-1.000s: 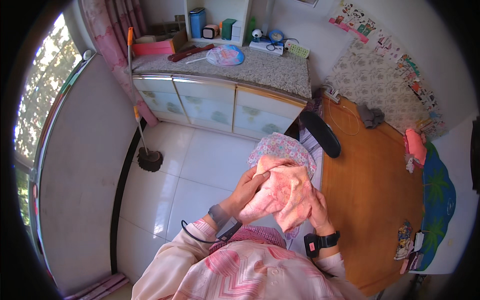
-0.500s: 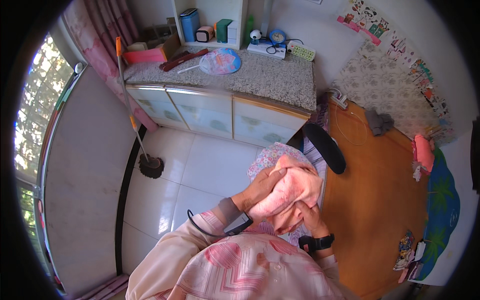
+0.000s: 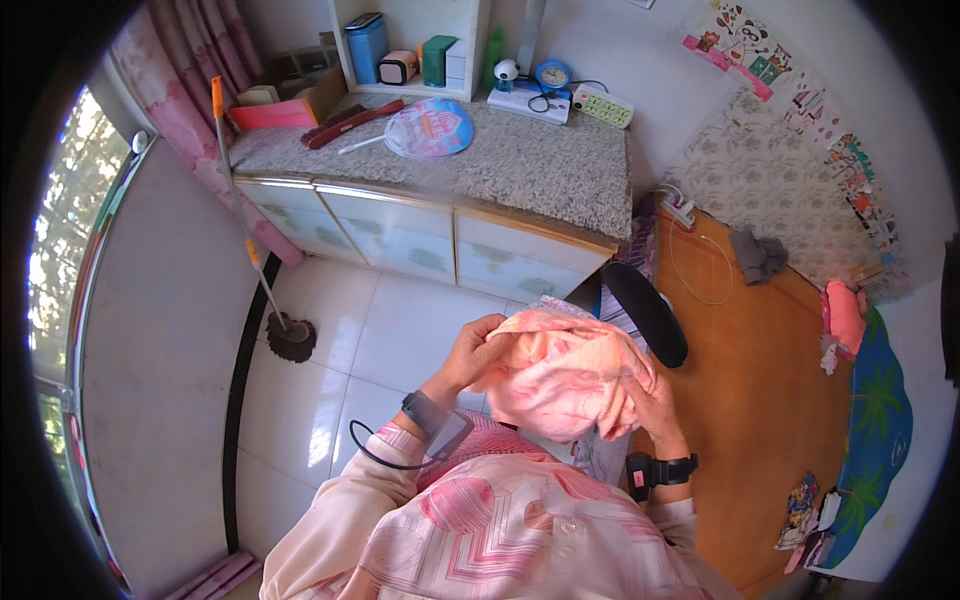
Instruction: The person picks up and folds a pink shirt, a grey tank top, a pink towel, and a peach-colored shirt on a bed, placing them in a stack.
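Observation:
A bunched pink cloth (image 3: 570, 375) with a soft, mottled pattern hangs between my two hands in front of my body. My left hand (image 3: 474, 352) grips its upper left edge, with thumb and fingers closed over the fabric. On the other side, my right hand (image 3: 655, 408) holds its right edge, the fingers partly hidden by folds. Whether it is a towel or a garment, I cannot tell. Just behind it, a light floral fabric (image 3: 556, 304) shows only a little above the cloth's top edge.
An orange-brown mat (image 3: 770, 420) lies to the right, a long black padded object (image 3: 645, 315) near its edge. Ahead stands a granite-topped cabinet (image 3: 550, 160) holding a hand fan (image 3: 430, 128) and a small clock (image 3: 553, 75). A long-handled brush (image 3: 290, 338) leans at the left.
Both hands have moved apart and the cloth has spread wider between them. My left hand shifted left and up; my right hand moved right. The floral fabric behind is now mostly covered.

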Action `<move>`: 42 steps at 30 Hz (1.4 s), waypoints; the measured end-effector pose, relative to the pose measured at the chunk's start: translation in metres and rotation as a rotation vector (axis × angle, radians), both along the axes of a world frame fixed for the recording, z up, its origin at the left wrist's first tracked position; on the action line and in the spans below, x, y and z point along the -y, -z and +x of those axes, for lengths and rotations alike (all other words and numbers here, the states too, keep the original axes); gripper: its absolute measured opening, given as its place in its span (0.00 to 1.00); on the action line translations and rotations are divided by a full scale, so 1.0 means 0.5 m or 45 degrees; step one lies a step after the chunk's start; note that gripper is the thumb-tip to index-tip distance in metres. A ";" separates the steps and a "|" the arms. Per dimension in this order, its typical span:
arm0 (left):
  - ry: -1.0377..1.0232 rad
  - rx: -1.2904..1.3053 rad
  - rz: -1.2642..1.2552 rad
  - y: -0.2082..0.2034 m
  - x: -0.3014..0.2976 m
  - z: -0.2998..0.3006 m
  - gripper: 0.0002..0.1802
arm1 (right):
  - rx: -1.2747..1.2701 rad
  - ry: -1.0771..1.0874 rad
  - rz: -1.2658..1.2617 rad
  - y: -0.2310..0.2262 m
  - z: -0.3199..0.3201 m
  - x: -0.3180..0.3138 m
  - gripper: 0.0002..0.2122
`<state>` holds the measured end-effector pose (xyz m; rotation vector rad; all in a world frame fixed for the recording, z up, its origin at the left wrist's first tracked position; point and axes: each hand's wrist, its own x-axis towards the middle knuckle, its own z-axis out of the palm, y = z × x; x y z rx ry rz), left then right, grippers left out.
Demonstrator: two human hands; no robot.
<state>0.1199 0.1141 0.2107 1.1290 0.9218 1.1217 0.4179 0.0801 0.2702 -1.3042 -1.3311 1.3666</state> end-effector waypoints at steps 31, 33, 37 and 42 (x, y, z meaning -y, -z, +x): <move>0.892 -0.102 -0.083 -0.063 -0.186 -0.150 0.15 | 0.184 -0.110 0.125 -0.041 -0.266 -0.087 0.12; 0.774 -0.015 -0.107 -0.061 -0.191 -0.171 0.12 | 0.311 -0.139 0.033 -0.035 -0.258 -0.077 0.12; 0.585 -0.043 0.034 -0.058 -0.213 -0.212 0.11 | 0.144 0.026 -0.115 0.001 -0.268 -0.038 0.13; 0.425 0.025 -0.037 -0.064 -0.212 -0.243 0.11 | 0.167 -0.033 -0.317 0.050 -0.239 0.009 0.11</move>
